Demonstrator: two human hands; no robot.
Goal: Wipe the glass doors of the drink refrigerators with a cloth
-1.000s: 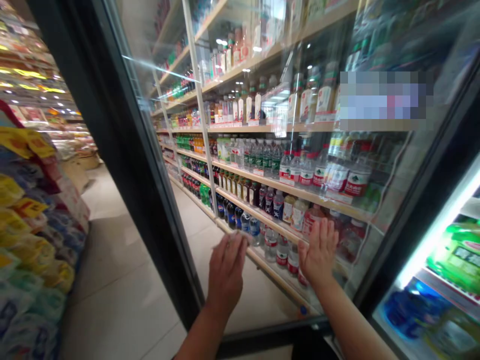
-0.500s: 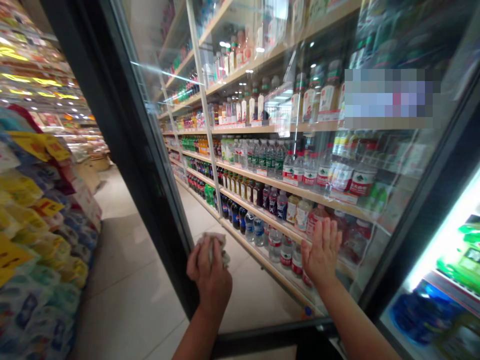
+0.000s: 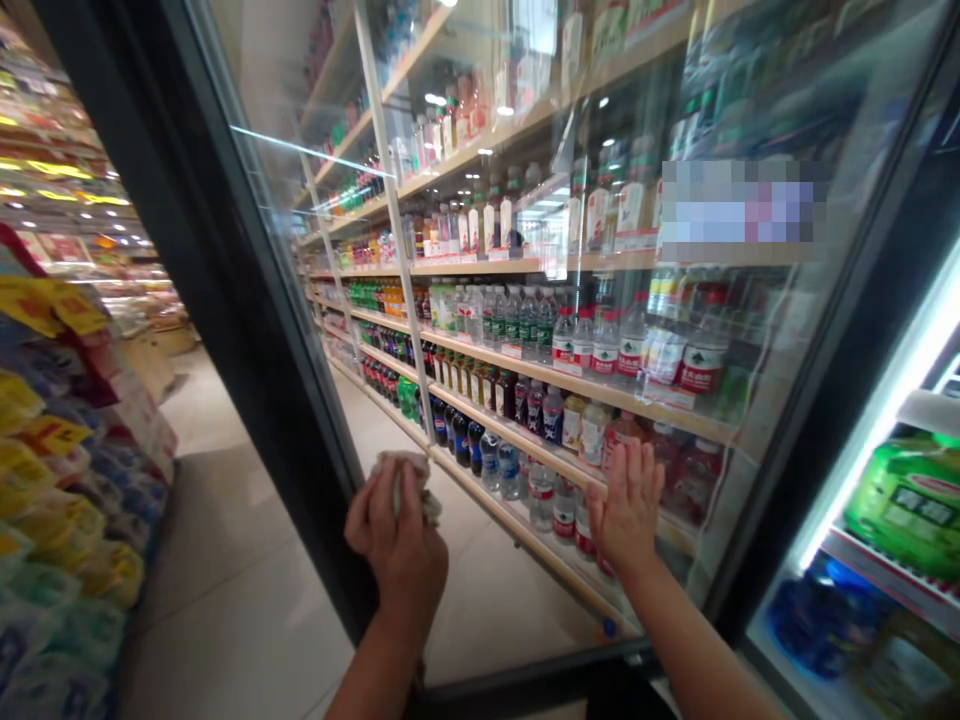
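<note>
A glass door [image 3: 480,560] in a black frame [image 3: 247,350] stands tilted across my view. My left hand [image 3: 401,540] is closed around a pale crumpled cloth [image 3: 411,478], holding it at the glass low on the left, close beside the black frame. Lower right of the pane, my right hand [image 3: 626,510] lies flat with its fingers stretched out and holds nothing. It appears to rest on the glass; the contact itself is hard to make out.
Beyond the glass run long shelves [image 3: 495,348] of bottled drinks. On the right, a lit cooler holds a green-labelled pack [image 3: 907,490] and a blue bottle [image 3: 817,605]. Stacked packaged goods [image 3: 67,500] line the left, beside the tiled floor [image 3: 225,560].
The whole view has shifted, so the door and both hands sit slightly further left. More of the lit cooler shows on the right. My hands keep nearly the same places on the door.
</note>
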